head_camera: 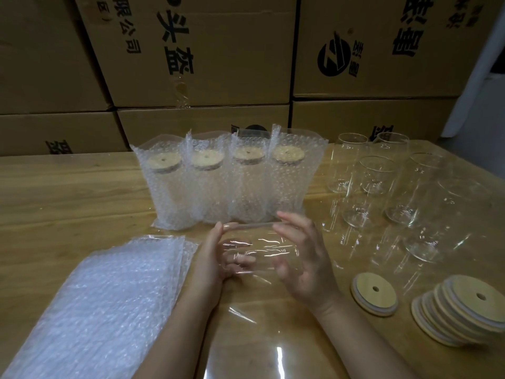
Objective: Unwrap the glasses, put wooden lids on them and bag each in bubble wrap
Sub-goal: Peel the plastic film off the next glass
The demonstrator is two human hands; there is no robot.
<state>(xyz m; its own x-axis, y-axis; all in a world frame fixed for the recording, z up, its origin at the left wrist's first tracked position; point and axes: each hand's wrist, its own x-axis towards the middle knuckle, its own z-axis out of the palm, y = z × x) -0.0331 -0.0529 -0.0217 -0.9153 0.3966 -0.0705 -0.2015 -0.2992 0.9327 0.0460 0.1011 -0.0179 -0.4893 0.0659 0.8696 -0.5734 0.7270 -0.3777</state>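
A clear glass (pixel 258 246) still in thin plastic film lies sideways between my hands above the table's middle. My left hand (pixel 218 255) grips its left end, thumb on top and fingers curled underneath. My right hand (pixel 303 258) curves round its right end. Loose clear film (pixel 262 337) trails down toward me. Several bare glasses (pixel 377 175) and film-wrapped ones (pixel 426 228) stand at the right. One wooden lid (pixel 374 294) lies alone beside a fanned stack of lids (pixel 459 310). Flat bubble bags (pixel 101 296) are piled at the left.
Several bagged, lidded glasses (pixel 226 181) stand in a row at the back centre of the wooden table (pixel 54 201). Stacked cardboard boxes (pixel 196 50) form a wall behind the table.
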